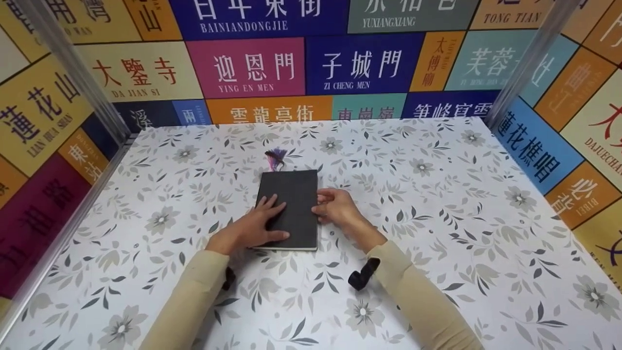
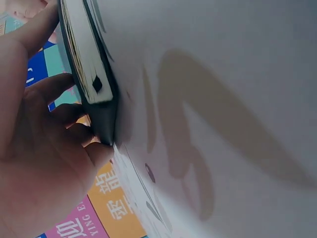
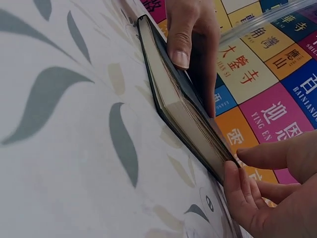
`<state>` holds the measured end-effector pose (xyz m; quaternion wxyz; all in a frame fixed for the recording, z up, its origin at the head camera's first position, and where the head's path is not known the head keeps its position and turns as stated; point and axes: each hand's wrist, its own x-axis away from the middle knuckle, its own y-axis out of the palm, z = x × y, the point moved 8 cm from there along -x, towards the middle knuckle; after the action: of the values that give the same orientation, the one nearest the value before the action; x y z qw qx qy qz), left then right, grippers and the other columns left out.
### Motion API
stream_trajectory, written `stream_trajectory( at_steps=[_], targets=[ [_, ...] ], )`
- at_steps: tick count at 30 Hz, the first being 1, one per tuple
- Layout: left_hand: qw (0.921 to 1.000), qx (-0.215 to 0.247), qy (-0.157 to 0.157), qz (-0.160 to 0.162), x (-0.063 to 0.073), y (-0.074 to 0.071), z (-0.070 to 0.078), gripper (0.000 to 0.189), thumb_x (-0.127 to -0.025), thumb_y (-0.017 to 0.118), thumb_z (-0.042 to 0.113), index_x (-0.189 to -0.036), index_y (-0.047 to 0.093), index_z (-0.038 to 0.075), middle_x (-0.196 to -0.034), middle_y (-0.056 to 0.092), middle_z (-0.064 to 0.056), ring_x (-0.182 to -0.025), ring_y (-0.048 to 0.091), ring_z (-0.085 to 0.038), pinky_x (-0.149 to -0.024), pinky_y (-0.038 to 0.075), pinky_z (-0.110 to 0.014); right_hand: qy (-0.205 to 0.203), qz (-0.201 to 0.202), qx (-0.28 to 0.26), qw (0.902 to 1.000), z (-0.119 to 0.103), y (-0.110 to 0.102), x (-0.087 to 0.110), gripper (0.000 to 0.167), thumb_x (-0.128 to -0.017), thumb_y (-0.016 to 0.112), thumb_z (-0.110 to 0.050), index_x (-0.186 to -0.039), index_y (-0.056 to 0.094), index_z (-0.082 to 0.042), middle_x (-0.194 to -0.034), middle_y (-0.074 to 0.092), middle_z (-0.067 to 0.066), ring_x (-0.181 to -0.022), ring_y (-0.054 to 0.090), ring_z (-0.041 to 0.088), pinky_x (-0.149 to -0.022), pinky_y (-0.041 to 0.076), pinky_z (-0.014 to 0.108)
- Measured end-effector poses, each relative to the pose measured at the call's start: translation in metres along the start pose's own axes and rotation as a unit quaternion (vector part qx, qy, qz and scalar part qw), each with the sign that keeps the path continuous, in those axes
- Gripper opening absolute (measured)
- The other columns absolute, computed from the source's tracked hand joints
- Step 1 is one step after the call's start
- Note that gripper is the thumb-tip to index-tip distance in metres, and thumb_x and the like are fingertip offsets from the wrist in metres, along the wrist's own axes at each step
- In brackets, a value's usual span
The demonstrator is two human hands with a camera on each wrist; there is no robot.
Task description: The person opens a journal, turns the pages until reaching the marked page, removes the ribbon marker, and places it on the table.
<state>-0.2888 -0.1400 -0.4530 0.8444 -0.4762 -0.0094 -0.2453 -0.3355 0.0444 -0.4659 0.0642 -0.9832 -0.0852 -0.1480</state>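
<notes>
A black-covered notebook [image 1: 296, 204] lies closed on the table, with a purple and pink tassel [image 1: 276, 158] poking out past its far edge. My left hand [image 1: 253, 225] rests across the left part of the cover, fingers spread and thumb lying near the close edge. At the right edge, my right hand [image 1: 339, 208] pinches the notebook's side between thumb and fingers. In the right wrist view the thumb [image 3: 262, 157] meets the upper cover's edge, and the fingertips [image 3: 232, 173] sit against the page block. The left wrist view shows the cream pages [image 2: 86, 49] end-on.
A white tablecloth [image 1: 437, 272] with grey flowers and leaves covers the table. Colourful panels [image 1: 245, 68] with Chinese lettering stand behind and at both sides. Clear upright posts [image 1: 529, 63] rise at the back corners. A black strap [image 1: 363, 273] hangs by the right cuff.
</notes>
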Motion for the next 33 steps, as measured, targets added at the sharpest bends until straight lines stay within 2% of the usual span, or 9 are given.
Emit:
stream_trajectory(
  at_steps=[4,10,15,20,23,26,30,33],
  targets=[
    [1.0,-0.001,-0.006,0.005,-0.002,0.001,0.004,0.084,-0.094,0.066,0.047,-0.159,0.026,0.014,-0.17,0.005,-0.014,-0.157,-0.003,-0.038,-0.127,0.013,-0.057,-0.024,0.019,0.025,0.9992,-0.008,-0.002,0.001,0.06,-0.082,0.069,0.01,-0.14,0.057,-0.003,-0.119,0.061,0.012,-0.081,0.061,0.011,-0.062,0.055,0.021],
    [0.9999,-0.005,-0.014,0.0,-0.002,0.002,0.006,0.084,-0.094,0.065,0.048,-0.16,0.025,0.014,-0.17,0.004,-0.013,-0.157,-0.003,-0.038,-0.127,0.013,-0.057,-0.027,0.035,0.053,0.9976,-0.01,-0.003,0.002,0.06,-0.081,0.068,0.011,-0.138,0.059,-0.004,-0.119,0.063,0.014,-0.073,0.061,0.01,-0.059,0.053,0.019],
    [0.9998,-0.008,-0.018,-0.005,-0.002,0.003,0.005,0.084,-0.094,0.065,0.048,-0.16,0.024,0.014,-0.17,0.004,-0.013,-0.157,-0.004,-0.038,-0.126,0.013,-0.058,-0.046,0.046,0.106,0.9923,-0.018,-0.002,0.005,0.057,-0.081,0.071,0.006,-0.136,0.062,-0.007,-0.124,0.064,0.015,-0.075,0.061,0.011,-0.06,0.052,0.02],
    [0.9999,-0.013,-0.009,-0.005,-0.002,0.001,0.005,0.085,-0.095,0.065,0.048,-0.16,0.024,0.013,-0.17,0.004,-0.014,-0.157,-0.002,-0.039,-0.126,0.014,-0.058,-0.072,0.053,0.128,0.9878,-0.027,-0.002,0.007,0.056,-0.081,0.072,0.005,-0.135,0.064,-0.007,-0.123,0.067,0.015,-0.076,0.061,0.012,-0.06,0.048,0.019],
    [0.9999,-0.006,-0.007,-0.007,-0.002,0.001,0.006,0.085,-0.095,0.064,0.049,-0.16,0.023,0.012,-0.17,0.003,-0.015,-0.157,-0.002,-0.039,-0.126,0.014,-0.058,-0.075,0.043,0.105,0.9908,-0.031,-0.001,0.007,0.056,-0.081,0.071,0.007,-0.135,0.064,-0.006,-0.118,0.068,0.015,-0.076,0.061,0.011,-0.063,0.05,0.019],
    [0.9998,0.012,-0.012,-0.006,-0.001,-0.001,0.007,0.088,-0.094,0.063,0.053,-0.161,0.021,0.014,-0.17,0.001,-0.014,-0.157,-0.003,-0.038,-0.127,0.013,-0.056,-0.066,0.022,0.055,0.996,-0.033,0.001,0.004,0.054,-0.083,0.069,0.007,-0.136,0.063,-0.006,-0.114,0.066,0.013,-0.077,0.061,0.01,-0.067,0.055,0.023],
    [0.9991,0.041,-0.014,-0.001,0.001,-0.005,0.011,0.096,-0.089,0.064,0.062,-0.162,0.017,0.021,-0.169,-0.001,-0.017,-0.156,-0.003,-0.04,-0.126,0.014,-0.058,-0.056,-0.005,-0.008,0.9984,-0.035,0.004,0.002,0.052,-0.088,0.068,0.003,-0.138,0.06,-0.006,-0.112,0.064,0.009,-0.079,0.062,0.01,-0.067,0.058,0.025],
    [0.9984,0.057,-0.002,0.001,0.003,-0.006,0.015,0.1,-0.086,0.069,0.062,-0.162,0.015,0.026,-0.169,-0.003,-0.019,-0.156,-0.002,-0.042,-0.126,0.015,-0.059,-0.055,-0.016,-0.036,0.9977,-0.036,0.006,0.004,0.05,-0.09,0.068,-0.002,-0.139,0.058,-0.006,-0.113,0.065,0.009,-0.086,0.065,0.011,-0.07,0.058,0.024]
  ],
)
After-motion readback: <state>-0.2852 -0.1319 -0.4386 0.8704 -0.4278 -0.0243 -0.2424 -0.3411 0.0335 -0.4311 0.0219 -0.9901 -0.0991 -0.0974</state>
